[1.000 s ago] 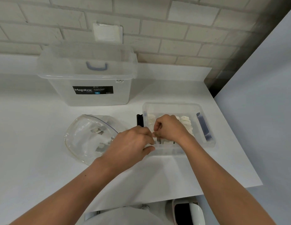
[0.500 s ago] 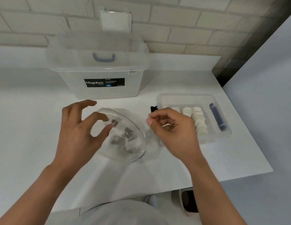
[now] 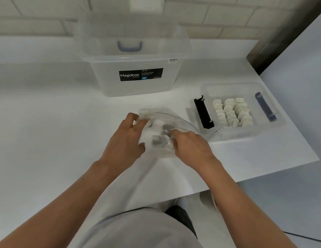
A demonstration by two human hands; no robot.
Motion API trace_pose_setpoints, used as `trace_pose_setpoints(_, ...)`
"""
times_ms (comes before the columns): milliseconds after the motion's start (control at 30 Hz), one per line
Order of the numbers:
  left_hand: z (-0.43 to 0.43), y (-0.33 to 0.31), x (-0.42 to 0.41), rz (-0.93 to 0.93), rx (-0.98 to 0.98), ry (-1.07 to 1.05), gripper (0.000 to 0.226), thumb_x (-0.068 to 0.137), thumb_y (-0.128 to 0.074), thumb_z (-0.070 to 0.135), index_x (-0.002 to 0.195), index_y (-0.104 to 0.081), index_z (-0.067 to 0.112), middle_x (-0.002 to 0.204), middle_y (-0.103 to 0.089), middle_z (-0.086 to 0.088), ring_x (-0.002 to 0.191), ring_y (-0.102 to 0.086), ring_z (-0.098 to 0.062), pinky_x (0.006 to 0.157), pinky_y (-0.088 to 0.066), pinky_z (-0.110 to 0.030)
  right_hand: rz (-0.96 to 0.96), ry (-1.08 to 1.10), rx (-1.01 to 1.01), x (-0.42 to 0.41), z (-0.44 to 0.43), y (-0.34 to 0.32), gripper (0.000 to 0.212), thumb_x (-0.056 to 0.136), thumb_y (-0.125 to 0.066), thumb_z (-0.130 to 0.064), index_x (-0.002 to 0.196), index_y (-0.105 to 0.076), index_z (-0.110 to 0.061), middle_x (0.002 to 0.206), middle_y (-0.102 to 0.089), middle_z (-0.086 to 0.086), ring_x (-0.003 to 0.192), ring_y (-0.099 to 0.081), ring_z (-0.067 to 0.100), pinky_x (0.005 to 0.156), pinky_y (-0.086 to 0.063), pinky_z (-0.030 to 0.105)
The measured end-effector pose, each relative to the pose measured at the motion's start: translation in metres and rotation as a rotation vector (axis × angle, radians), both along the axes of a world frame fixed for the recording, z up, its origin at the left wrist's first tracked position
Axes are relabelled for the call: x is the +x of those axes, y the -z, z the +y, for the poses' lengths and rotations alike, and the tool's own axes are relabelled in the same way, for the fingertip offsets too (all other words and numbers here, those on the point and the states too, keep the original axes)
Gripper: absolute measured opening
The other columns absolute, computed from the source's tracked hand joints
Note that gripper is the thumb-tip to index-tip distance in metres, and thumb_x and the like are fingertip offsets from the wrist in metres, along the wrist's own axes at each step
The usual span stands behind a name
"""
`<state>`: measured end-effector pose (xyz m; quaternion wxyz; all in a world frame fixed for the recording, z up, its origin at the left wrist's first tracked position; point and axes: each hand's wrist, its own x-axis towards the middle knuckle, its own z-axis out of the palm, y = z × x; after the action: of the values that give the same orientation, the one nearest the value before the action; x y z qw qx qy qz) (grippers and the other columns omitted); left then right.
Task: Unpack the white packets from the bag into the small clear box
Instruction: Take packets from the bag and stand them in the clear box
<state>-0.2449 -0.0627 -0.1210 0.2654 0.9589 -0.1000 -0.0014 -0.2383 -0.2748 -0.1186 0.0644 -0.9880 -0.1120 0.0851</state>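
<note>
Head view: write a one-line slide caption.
Left hand grips the rim of the clear bag while the right hand reaches inside; rows of white packets sit in the small clear box.

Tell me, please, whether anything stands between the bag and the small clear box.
Nothing visible does: the bag lies right beside the small clear box, whose top is open. Its black latch sits on the bag's side.

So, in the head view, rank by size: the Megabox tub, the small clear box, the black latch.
Largest: the clear plastic Megabox tub. Then the small clear plastic box. Smallest: the black plastic latch at its left end.
</note>
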Motion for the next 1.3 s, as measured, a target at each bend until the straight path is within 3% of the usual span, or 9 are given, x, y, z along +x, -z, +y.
trace_pose_setpoints(233,0.003,-0.010,0.012,-0.073,-0.034,0.060,0.076,0.075,-0.078,0.009,0.142,-0.045,0.019,0.138,-0.038,0.002,0.112,-0.039,-0.021,0.068,-0.056,-0.043,0.025,0.071,-0.182,0.022,0.024,-0.015,0.041,0.096,-0.056,-0.018,0.136,-0.050,-0.017,0.108,-0.071,0.008,0.099,-0.067,0.031,0.065,-0.040,0.032)
trace_pose_setpoints(467,0.007,-0.006,0.016,-0.067,-0.083,0.137,0.079,0.074,-0.078,0.008,0.142,-0.041,0.021,0.136,-0.034,0.011,0.109,-0.039,-0.016,0.075,-0.056,-0.046,0.101,0.016,0.211,0.055,0.065,0.007,0.040,0.089,-0.064,-0.010,0.128,-0.061,-0.012,0.120,-0.065,0.006,0.107,-0.064,0.027,0.083,-0.050,0.032)
trace_pose_setpoints(567,0.008,-0.006,0.017,-0.063,-0.108,0.135,0.079,0.075,-0.077,0.008,0.144,-0.041,0.022,0.137,-0.035,0.012,0.112,-0.039,-0.015,0.080,-0.056,-0.044,0.147,0.225,0.321,0.065,0.078,0.011,0.024,0.100,-0.049,-0.019,0.118,-0.063,-0.012,0.108,-0.070,0.007,0.103,-0.066,0.027,0.086,-0.052,0.035)
trace_pose_setpoints(667,0.007,-0.008,0.018,-0.061,-0.137,0.120,0.083,0.075,-0.077,0.009,0.147,-0.039,0.024,0.137,-0.036,0.011,0.113,-0.039,-0.014,0.083,-0.054,-0.040,0.202,0.442,0.454,0.072,0.082,0.011,0.035,0.107,-0.038,-0.032,0.112,-0.066,-0.010,0.109,-0.071,0.010,0.107,-0.064,0.027,0.098,-0.050,0.041)
trace_pose_setpoints(800,0.003,-0.010,0.018,-0.055,-0.131,0.125,0.078,0.077,-0.077,0.011,0.146,-0.042,0.020,0.140,-0.038,0.008,0.116,-0.039,-0.015,0.087,-0.053,-0.041,0.275,0.544,0.471,0.084,0.088,0.018,0.038,0.103,-0.041,-0.039,0.078,-0.058,-0.016,0.082,-0.065,0.002,0.083,-0.064,0.024,0.067,-0.047,0.031)
trace_pose_setpoints(933,0.002,-0.011,0.019,-0.036,-0.112,0.123,0.077,0.080,-0.075,0.013,0.148,-0.040,0.020,0.144,-0.038,0.007,0.120,-0.038,-0.016,0.089,-0.053,-0.040,0.311,0.611,0.479,0.084,0.092,0.016,0.035,0.101,-0.043,-0.036,0.076,-0.059,-0.018,0.078,-0.066,0.003,0.060,-0.063,0.019,0.056,-0.051,0.027)
trace_pose_setpoints(1100,0.003,-0.011,0.021,-0.036,-0.103,0.121,0.080,0.078,-0.076,0.012,0.149,-0.039,0.019,0.143,-0.040,0.004,0.121,-0.040,-0.019,0.088,-0.054,-0.044,0.347,0.638,0.577,0.081,0.095,0.009,0.014,0.092,-0.060,-0.028,0.080,-0.058,-0.021,0.089,-0.066,0.006,0.078,-0.070,0.028,0.069,-0.064,0.046)
trace_pose_setpoints(1200,0.002,-0.012,0.023,-0.030,-0.114,0.114,0.081,0.078,-0.075,0.012,0.149,-0.039,0.020,0.142,-0.040,0.005,0.120,-0.040,-0.017,0.088,-0.053,-0.044,0.340,0.629,0.638,0.082,0.094,0.005,0.008,0.091,-0.063,-0.022,0.097,-0.058,-0.024,0.093,-0.062,-0.002,0.086,-0.063,0.023,0.048,-0.055,0.028)
trace_pose_setpoints(1300,0.002,-0.013,0.024,-0.016,-0.112,0.110,0.082,0.078,-0.075,0.014,0.150,-0.037,0.021,0.140,-0.039,0.005,0.119,-0.039,-0.017,0.088,-0.053,-0.044,0.322,0.558,0.610,0.084,0.093,0.010,0.035,0.090,-0.065,-0.021,0.124,-0.058,-0.025,0.111,-0.065,-0.001,0.092,-0.061,0.021,0.039,-0.040,0.015)
